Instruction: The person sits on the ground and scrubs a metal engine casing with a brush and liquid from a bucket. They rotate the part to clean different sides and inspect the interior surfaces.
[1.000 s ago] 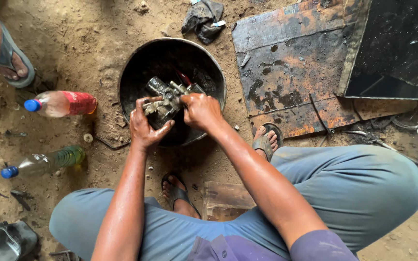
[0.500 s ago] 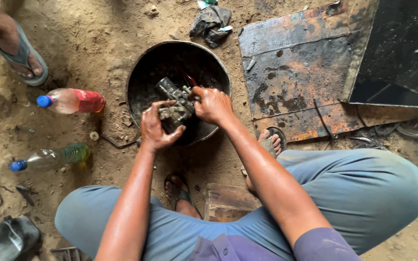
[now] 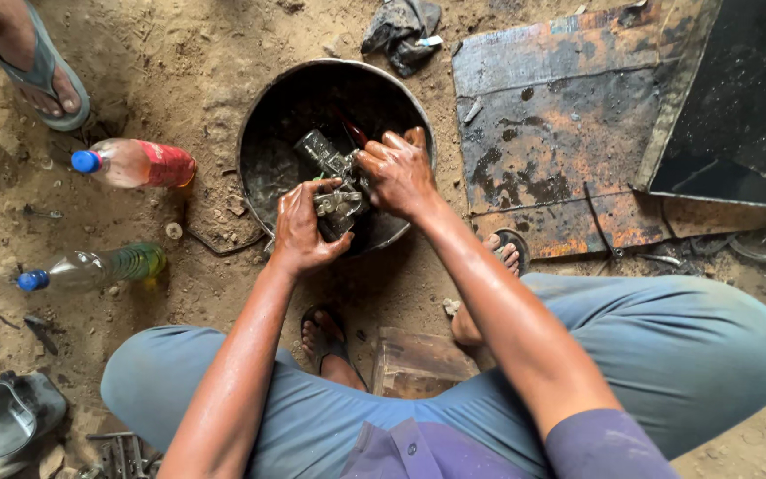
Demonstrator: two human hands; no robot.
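A greasy metal engine part [image 3: 330, 173] is held over a round black metal basin [image 3: 277, 115] on the dirt ground. My left hand [image 3: 305, 226] grips the part's lower end from below. My right hand [image 3: 396, 171] is closed on its upper right side, next to something small and red [image 3: 354, 133] that sticks up behind the part. Both hands and forearms are wet and oily. What the right fingers pinch is hidden by the part.
Two plastic bottles lie left of the basin, one with a red label [image 3: 135, 164], one holding greenish liquid [image 3: 90, 269]. Another person's sandalled foot [image 3: 33, 62] is top left. Rusty metal sheets [image 3: 560, 133] lie right, a dark rag [image 3: 401, 31] above, a wooden block [image 3: 418, 364] under me.
My view has shifted slightly, so the basin sits further right and lower in frame. Both hands stay on the metal part, with the right hand turned a little over its top.
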